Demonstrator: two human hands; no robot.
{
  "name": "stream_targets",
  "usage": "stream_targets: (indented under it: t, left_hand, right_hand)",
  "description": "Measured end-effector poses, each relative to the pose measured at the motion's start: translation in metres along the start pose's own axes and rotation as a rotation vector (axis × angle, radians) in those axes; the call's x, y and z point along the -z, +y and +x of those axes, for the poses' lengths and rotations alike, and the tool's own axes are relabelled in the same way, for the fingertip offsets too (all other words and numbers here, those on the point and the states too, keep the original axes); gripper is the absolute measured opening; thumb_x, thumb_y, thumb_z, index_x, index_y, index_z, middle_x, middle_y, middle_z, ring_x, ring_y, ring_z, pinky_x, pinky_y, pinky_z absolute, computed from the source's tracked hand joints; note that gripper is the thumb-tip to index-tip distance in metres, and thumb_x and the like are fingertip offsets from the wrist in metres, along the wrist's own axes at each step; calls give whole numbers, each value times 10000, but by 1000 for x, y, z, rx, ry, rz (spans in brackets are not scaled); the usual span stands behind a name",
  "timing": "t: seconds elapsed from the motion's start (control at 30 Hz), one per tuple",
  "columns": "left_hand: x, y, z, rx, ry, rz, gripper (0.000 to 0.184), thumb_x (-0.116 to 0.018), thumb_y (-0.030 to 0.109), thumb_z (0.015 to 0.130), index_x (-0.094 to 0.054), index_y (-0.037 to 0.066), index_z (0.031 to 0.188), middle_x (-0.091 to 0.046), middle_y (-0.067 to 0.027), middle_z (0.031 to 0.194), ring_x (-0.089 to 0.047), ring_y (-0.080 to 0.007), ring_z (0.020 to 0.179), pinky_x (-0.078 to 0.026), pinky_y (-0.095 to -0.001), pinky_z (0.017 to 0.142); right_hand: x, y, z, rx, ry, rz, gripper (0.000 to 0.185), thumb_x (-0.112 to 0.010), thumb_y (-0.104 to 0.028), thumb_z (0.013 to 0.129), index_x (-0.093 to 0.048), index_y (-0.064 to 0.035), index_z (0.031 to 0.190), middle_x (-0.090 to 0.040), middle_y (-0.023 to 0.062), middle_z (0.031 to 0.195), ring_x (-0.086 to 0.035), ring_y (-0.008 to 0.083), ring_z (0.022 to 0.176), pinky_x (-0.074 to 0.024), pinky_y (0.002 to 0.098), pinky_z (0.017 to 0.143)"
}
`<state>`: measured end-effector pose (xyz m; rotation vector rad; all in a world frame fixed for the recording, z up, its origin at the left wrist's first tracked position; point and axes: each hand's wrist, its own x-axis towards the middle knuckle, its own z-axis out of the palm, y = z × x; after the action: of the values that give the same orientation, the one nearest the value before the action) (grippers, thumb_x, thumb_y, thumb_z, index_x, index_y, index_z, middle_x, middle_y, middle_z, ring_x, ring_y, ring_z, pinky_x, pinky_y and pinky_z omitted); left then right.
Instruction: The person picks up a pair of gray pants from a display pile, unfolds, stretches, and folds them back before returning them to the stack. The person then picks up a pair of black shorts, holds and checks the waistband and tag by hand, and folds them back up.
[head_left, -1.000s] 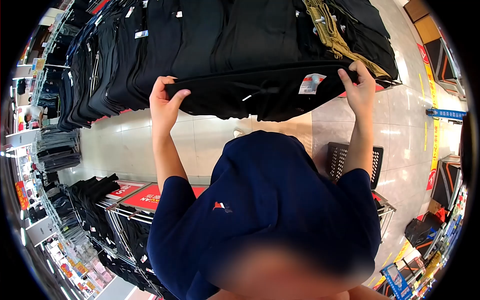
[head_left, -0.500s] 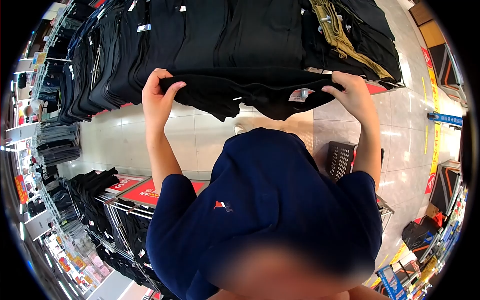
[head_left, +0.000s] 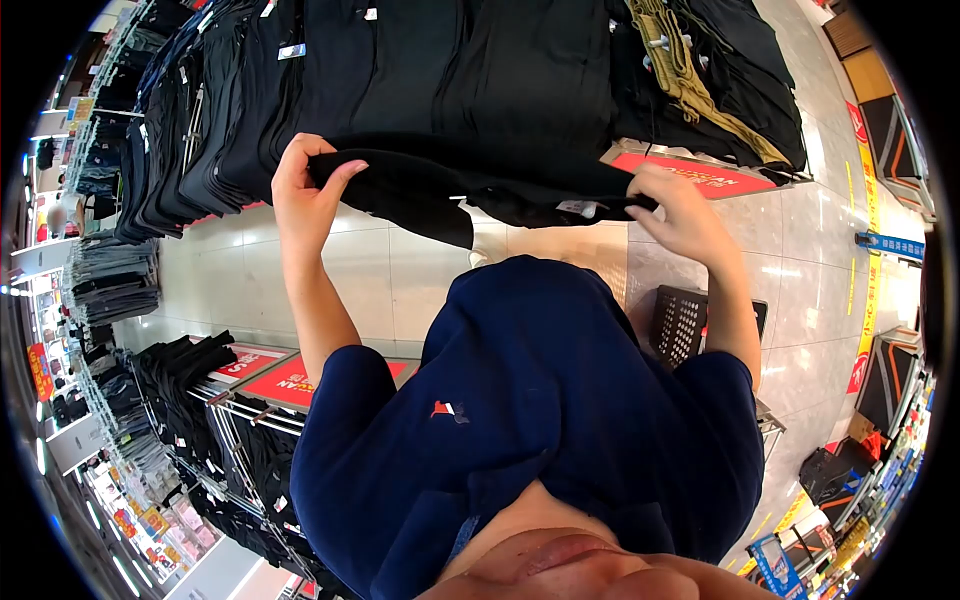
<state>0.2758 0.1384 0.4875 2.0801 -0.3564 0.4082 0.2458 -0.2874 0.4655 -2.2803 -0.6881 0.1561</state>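
A pair of black trousers (head_left: 420, 190) is stretched by its waist edge between my two hands, in front of the hanging stock. My left hand (head_left: 308, 190) is closed on the left end, thumb along the near side. At the right end, my right hand (head_left: 680, 210) pinches the cloth with fingers curled. A white label (head_left: 578, 208) shows inside near the right end, and a small white tag sits near the middle. The lower part of the garment sags toward the floor; its legs are mostly hidden.
Beyond the trousers runs a rack of black trousers (head_left: 420, 70), with an olive pair (head_left: 680, 80) at its right. A black perforated basket (head_left: 680, 325) stands on the floor to my right. Another rack of dark clothes (head_left: 230, 460) with red signs is at my left.
The right end of the trousers has dropped slightly and moved left as my right hand came in. My left hand shifted a little left. A red sign under the rack is now more exposed.
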Motion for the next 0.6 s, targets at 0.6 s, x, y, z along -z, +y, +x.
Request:
stream_targets:
  t: [0.6]
  left_hand:
    - [27, -10, -1, 164, -110, -134, 275, -769, -40, 713, -512, 21, 791, -462, 11, 787, -424, -49, 679, -344, -192, 575]
  right_hand:
    - [-4, -14, 11, -74, 47, -9, 145, -636, -22, 786, -566, 6, 910, -562, 151, 865, -571, 352, 805, -462, 391, 710]
